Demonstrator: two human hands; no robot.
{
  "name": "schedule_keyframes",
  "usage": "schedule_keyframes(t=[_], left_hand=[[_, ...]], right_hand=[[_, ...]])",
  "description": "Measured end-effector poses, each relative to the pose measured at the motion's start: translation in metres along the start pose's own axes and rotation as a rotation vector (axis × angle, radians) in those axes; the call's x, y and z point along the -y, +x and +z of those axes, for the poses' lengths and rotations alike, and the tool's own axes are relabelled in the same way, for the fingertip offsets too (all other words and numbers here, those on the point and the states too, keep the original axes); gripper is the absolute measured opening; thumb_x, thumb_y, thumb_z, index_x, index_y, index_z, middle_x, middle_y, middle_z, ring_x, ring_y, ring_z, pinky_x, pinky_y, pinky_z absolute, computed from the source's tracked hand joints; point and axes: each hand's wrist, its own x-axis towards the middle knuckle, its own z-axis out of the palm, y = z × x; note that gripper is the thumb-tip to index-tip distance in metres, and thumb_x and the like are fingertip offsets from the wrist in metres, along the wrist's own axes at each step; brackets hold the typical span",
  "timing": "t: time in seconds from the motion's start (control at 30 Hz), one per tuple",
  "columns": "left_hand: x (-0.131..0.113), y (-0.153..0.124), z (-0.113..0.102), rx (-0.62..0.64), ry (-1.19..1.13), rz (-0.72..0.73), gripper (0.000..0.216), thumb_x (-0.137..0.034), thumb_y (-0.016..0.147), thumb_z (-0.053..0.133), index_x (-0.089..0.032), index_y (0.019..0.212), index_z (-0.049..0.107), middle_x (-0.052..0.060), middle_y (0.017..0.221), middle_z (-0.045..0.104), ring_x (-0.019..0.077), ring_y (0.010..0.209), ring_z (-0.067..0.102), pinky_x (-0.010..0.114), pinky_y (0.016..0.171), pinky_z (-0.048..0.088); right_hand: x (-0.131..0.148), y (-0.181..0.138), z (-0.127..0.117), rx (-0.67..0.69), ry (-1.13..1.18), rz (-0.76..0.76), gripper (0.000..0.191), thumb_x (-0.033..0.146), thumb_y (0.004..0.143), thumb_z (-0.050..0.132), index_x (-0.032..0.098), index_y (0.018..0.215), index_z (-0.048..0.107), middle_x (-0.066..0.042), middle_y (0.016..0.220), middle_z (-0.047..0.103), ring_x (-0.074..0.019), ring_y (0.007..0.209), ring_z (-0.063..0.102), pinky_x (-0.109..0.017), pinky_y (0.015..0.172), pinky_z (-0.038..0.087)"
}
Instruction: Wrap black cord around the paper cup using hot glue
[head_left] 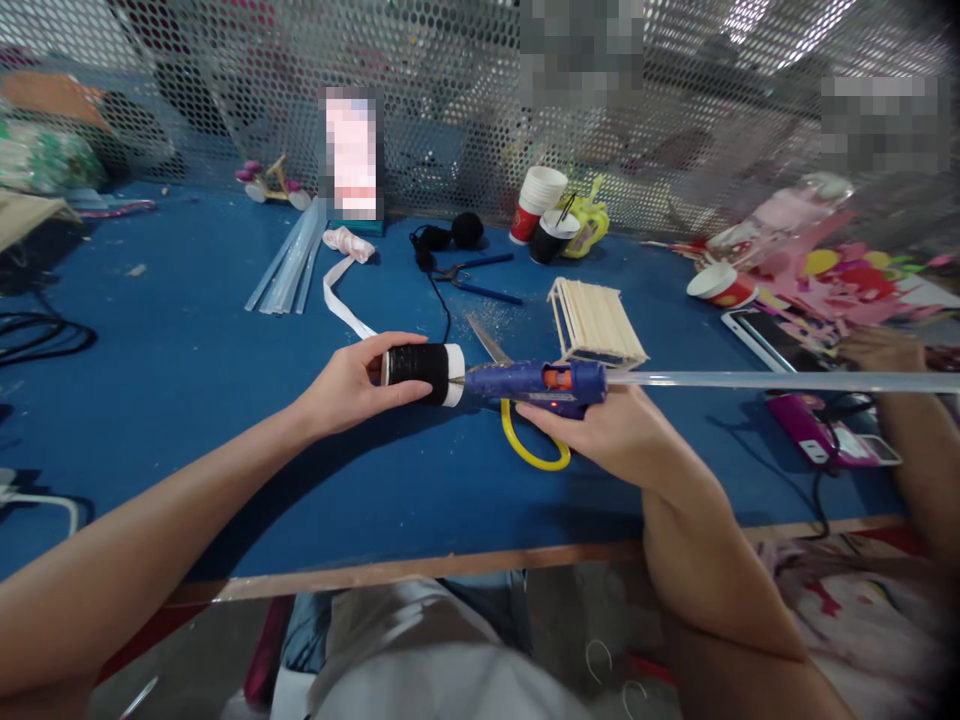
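Note:
My left hand (360,390) is closed around a paper cup (420,373) lying sideways, wrapped mostly in black yarn with a white band bare at its right end. In my right hand (600,425) is a blue glue gun (517,382), its small light glowing red. A long clear glue stick (780,381) sticks out of its back end to the right. The gun's nozzle meets the cup's white band; whether it touches is hard to tell. Beneath the gun lie scissors with yellow handles (536,455), partly hidden. Black yarn (442,300) trails from behind the cup toward a dark ball.
Beyond my hands lie blue-handled pliers (480,278), a small stick frame (600,320), stacked paper cups (536,205) and glue sticks (289,265). A white ribbon (341,300) curls behind my left hand. At right are a purple power strip (817,430) and another person's arm (919,440).

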Motion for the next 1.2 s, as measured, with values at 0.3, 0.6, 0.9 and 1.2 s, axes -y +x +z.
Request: schedule_keyframes(t=[0.3, 0.6, 0.9, 1.2], left_hand=[[0.006, -0.001, 0.0, -0.004, 0.17, 0.23, 0.055, -0.036, 0.068, 0.069, -0.02, 0.118, 0.053, 0.008, 0.109, 0.059, 0.0201, 0.092, 0.059, 0.033, 0.08, 0.05], [0.004, -0.002, 0.001, 0.012, 0.301, 0.385, 0.054, -0.034, 0.069, 0.07, -0.018, 0.118, 0.053, 0.009, 0.108, 0.057, 0.0192, 0.096, 0.057, 0.033, 0.084, 0.048], [0.003, -0.002, 0.0, 0.034, 0.357, 0.5, 0.052, -0.032, 0.071, 0.069, -0.017, 0.118, 0.052, 0.011, 0.113, 0.056, 0.02, 0.103, 0.055, 0.033, 0.09, 0.045], [0.009, 0.001, 0.002, -0.028, 0.277, 0.453, 0.052, -0.032, 0.071, 0.068, -0.021, 0.119, 0.05, 0.011, 0.117, 0.054, 0.0225, 0.109, 0.052, 0.039, 0.094, 0.043]], right_hand=[[-0.004, 0.002, -0.001, -0.1, 0.05, -0.008, 0.023, 0.041, 0.077, 0.056, 0.021, 0.083, 0.064, -0.002, 0.065, 0.062, -0.0171, 0.062, 0.057, -0.028, 0.055, 0.042], [-0.002, 0.008, -0.001, -0.075, 0.045, 0.025, 0.024, 0.037, 0.079, 0.055, 0.018, 0.064, 0.058, 0.0, 0.056, 0.058, -0.0133, 0.052, 0.053, -0.026, 0.051, 0.038], [0.0, 0.012, -0.002, -0.048, 0.055, 0.075, 0.022, 0.037, 0.078, 0.055, 0.017, 0.069, 0.06, -0.001, 0.06, 0.061, -0.0138, 0.057, 0.056, -0.026, 0.054, 0.041], [-0.009, 0.02, -0.007, -0.027, 0.425, 0.288, 0.026, 0.043, 0.073, 0.06, 0.017, 0.071, 0.056, 0.003, 0.046, 0.054, -0.012, 0.042, 0.05, -0.027, 0.048, 0.043]])
